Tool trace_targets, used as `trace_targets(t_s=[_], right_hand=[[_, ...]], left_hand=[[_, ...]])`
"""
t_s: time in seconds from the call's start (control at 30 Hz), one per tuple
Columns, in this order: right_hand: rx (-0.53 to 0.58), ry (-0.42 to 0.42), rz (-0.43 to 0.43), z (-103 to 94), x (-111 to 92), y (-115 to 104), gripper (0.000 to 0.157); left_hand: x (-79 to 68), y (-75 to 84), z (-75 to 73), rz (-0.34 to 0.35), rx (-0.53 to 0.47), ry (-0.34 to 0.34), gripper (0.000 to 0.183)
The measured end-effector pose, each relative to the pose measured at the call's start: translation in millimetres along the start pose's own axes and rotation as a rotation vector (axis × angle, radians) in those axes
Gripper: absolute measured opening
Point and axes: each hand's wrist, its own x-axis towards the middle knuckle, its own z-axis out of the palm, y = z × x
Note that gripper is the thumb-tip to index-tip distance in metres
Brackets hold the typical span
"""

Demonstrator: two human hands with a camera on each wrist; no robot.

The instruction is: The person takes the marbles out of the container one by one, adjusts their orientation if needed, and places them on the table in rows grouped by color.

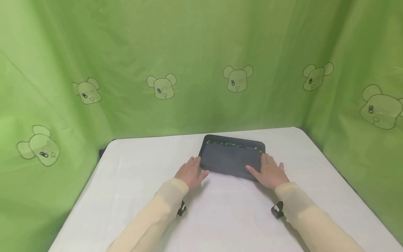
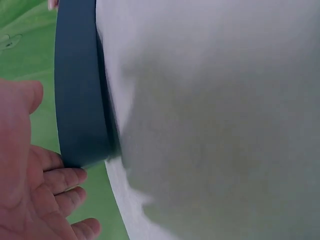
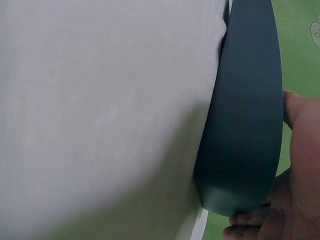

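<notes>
A dark grey rectangular tray [image 1: 231,159] lies on the white-covered table. Small round green and dark pieces [image 1: 228,144] line its far side, and a few sit near its right end. At the tray's left end, my left hand [image 1: 190,173] touches the side with its fingertips; the thumb stands apart from the wall. My right hand [image 1: 270,172] grips the near right corner, thumb over the front rim and fingers against the right end. Both wrist views show the tray's outer front wall [image 2: 80,85] beside the palms, its far interior hidden.
A white cloth [image 1: 151,196] covers the table. Green curtains [image 1: 201,42] printed with bear heads enclose the back and both sides. Small dark devices [image 1: 277,210] are strapped beneath the pale sleeves [image 1: 315,217].
</notes>
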Motion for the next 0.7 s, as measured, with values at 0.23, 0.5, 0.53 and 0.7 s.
trace_targets(t_s=[0.23,0.5,0.53,0.7], right_hand=[[-0.002,-0.001,-0.007,1.0,1.4,-5.1,0.11],[0.01,-0.011,-0.012,-0.7,4.4,-10.9,0.109],[0.013,-0.009,-0.016,-0.9,5.3,-11.9,0.109],[0.024,-0.017,-0.023,0.6,10.4,-14.9,0.109]], left_hand=[[-21.0,4.0,3.2,0.006,0.019,0.046,0.073],[-43.1,14.2,5.5,0.0,-0.006,0.073,0.074],[-45.5,14.5,6.5,-0.001,-0.005,0.079,0.073],[-54.8,14.5,13.4,-0.003,-0.006,0.105,0.07]])
